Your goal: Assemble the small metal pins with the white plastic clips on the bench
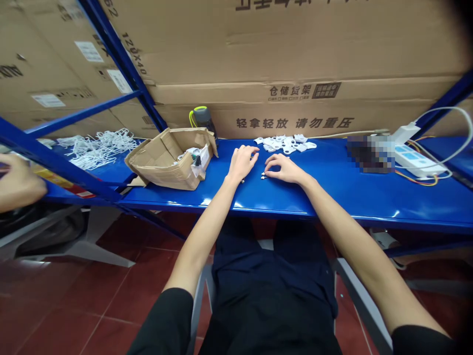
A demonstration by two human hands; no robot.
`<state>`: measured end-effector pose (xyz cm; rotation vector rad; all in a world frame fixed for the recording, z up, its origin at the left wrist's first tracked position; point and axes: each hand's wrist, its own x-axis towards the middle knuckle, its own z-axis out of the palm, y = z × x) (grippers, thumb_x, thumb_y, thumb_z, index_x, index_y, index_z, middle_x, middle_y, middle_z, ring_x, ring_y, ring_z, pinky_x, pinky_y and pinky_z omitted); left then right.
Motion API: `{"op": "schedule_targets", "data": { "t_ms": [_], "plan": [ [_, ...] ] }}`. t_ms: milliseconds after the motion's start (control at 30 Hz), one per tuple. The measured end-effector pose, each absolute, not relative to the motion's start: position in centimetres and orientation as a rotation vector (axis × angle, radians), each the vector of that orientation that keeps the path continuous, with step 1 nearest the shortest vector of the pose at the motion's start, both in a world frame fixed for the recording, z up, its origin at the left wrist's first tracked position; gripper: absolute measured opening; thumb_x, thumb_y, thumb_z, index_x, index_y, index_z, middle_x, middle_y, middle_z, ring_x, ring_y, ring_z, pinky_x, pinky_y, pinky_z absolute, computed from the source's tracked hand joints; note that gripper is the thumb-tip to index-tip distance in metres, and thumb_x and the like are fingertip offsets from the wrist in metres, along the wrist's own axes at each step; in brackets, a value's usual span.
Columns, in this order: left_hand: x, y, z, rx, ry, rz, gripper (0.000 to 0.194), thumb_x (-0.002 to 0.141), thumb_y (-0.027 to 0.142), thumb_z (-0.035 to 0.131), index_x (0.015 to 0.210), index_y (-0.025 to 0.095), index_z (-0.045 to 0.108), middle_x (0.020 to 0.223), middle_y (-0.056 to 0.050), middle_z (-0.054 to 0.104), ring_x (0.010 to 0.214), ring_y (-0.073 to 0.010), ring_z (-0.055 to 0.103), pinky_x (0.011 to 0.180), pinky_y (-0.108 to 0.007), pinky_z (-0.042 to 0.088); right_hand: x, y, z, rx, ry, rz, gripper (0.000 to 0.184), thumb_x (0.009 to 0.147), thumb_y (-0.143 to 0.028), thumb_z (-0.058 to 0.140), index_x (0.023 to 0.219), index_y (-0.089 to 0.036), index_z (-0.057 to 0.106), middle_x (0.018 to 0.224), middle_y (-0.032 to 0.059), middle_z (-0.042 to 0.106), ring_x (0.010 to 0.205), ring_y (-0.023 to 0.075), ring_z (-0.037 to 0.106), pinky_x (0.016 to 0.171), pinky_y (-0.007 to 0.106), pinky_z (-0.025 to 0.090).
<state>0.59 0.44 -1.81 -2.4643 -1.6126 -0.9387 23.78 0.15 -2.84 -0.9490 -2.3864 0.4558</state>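
Observation:
My left hand (242, 163) rests over the blue tabletop, fingers bent, with a gap between thumb and fingertips and nothing visible in it. To its right, my right hand (284, 169) is curved with thumb and fingers apart. Its thumb tip is right beside a couple of tiny black-and-white parts (263, 176); whether it touches them I cannot tell. Another tiny part (243, 181) lies under the left wrist, too small to name. Beyond both hands is a loose pile of flat white plastic pieces (284, 144), some with round holes.
A cut-down cardboard box (166, 170) with small items stands left, a dark cylindrical object (203, 117) behind it. At right are a power strip (419, 160) with cables and a blurred dark object (369, 154). Past the blue post, another person's hand (20, 182) and white cords (99, 148) show.

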Motion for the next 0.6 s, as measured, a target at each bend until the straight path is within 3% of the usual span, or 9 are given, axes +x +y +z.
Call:
{"op": "schedule_targets", "data": {
  "t_ms": [300,433,600],
  "plan": [
    [0.56,0.46,-1.98,-2.487,-1.597,-0.896,0.026,0.111,0.027,0.056,0.128,0.023,0.076,0.126,-0.008,0.08,0.122,-0.0316,0.067,0.108,-0.048,0.05,23.65,-0.01,-2.75,-0.941,-2.352,0.483,0.026,0.097,-0.046,0.068,0.101,-0.029,0.087,0.126,0.0075,0.077,0.123,0.0323,0.066,0.117,0.053,0.051],
    [0.53,0.44,-2.07,-2.531,-1.58,-0.822,0.024,0.111,0.029,0.057,0.118,0.024,0.079,0.126,-0.008,0.08,0.122,-0.0316,0.067,0.109,-0.049,0.05,23.83,0.44,-2.88,-1.07,-2.318,0.343,0.027,0.1,-0.035,0.062,0.11,-0.027,0.085,0.125,0.0089,0.079,0.121,0.033,0.068,0.113,0.052,0.052],
    [0.62,0.33,-2.46,-2.587,-1.548,-0.74,0.026,0.111,0.029,0.054,0.121,0.026,0.078,0.134,-0.008,0.077,0.127,-0.0307,0.065,0.113,-0.05,0.048,24.1,0.7,-2.93,-1.304,-2.241,0.08,0.038,0.108,-0.033,0.051,0.128,-0.024,0.081,0.147,0.0139,0.072,0.138,0.0399,0.06,0.116,0.06,0.047]
  ]
}}
